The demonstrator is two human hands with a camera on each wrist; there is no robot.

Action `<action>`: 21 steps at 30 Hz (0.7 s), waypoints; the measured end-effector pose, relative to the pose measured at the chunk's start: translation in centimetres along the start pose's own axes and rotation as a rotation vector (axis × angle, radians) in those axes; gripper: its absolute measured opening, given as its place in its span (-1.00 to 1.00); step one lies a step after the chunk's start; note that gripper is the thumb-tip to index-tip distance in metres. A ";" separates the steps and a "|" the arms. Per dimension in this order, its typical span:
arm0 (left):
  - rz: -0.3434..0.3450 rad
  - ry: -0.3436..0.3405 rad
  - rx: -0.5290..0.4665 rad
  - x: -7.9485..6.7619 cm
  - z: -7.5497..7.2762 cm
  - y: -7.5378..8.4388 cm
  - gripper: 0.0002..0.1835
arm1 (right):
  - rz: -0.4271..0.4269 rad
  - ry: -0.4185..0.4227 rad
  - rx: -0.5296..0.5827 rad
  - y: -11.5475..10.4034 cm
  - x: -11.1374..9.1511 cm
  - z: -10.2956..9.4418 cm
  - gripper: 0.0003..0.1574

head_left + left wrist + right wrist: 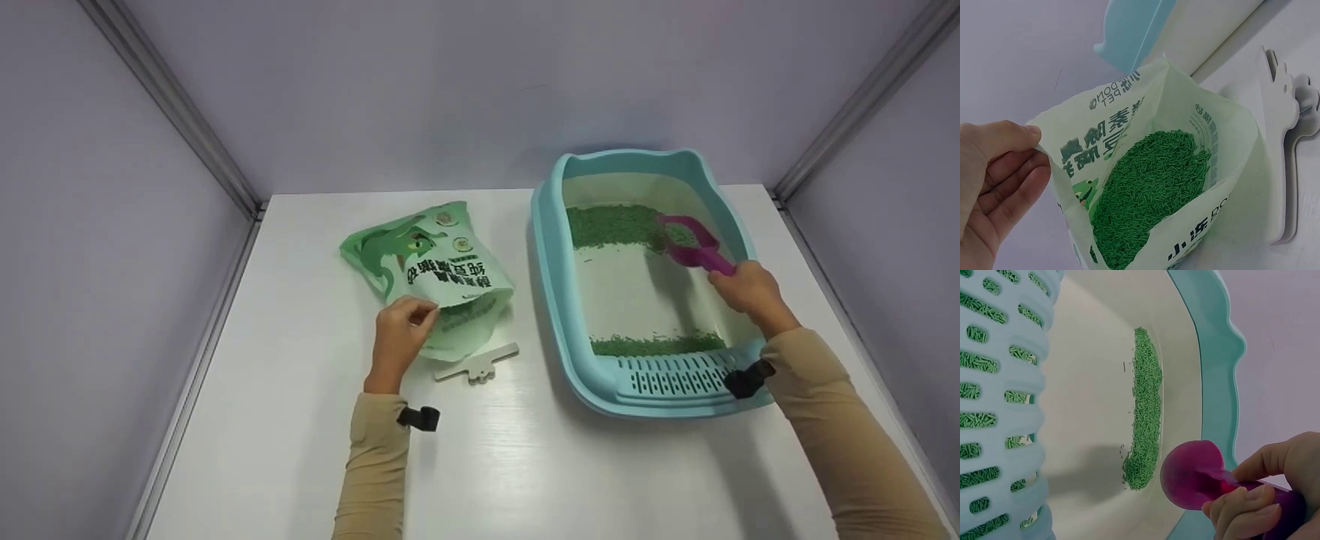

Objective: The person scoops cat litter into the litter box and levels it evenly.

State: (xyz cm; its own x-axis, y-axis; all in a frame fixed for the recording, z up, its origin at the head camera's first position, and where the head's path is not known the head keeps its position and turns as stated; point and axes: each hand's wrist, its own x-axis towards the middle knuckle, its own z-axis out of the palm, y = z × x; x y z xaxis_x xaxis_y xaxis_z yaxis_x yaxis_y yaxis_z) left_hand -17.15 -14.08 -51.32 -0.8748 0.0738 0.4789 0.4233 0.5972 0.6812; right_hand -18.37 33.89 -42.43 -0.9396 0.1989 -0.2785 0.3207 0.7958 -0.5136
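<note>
My left hand point(401, 337) pinches the torn rim of a pale green cat litter bag point(442, 262) between thumb and fingertips. The bag's mouth gapes toward me, and green litter pellets point(1148, 185) show inside in the left wrist view. My right hand point(752, 294) grips the handle of a magenta scoop point(1190, 478), which is held over the blue litter box point(553, 270). Green pellets are visible at the scoop's bowl in the head view. A band of pellets point(611, 225) lies along the box's far end.
A second strip of green pellets point(652, 346) lies by the slotted front ledge point(679, 382) of the box. A white clip point(478, 365) rests on the white table point(300, 315), just in front of the bag. Grey walls point(480, 90) enclose the table's back and sides.
</note>
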 end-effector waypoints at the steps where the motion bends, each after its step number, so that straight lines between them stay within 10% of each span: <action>1: 0.001 0.000 -0.001 0.0 0.0 0.0 -0.94 | 0.003 -0.006 0.002 0.0 0.1 0.0 -0.55; 21: 0.005 -0.005 0.004 -0.1 0.0 -0.1 -0.95 | 0.050 -0.044 0.060 0.3 1.9 -0.4 -0.72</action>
State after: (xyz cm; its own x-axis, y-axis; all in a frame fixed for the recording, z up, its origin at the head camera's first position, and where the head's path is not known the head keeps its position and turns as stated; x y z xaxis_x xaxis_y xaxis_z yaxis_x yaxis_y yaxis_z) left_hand -17.09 -14.16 -51.37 -0.8739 0.0809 0.4794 0.4267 0.6001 0.6766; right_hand -20.15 34.73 -42.77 -0.9165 0.2111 -0.3399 0.3749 0.7497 -0.5454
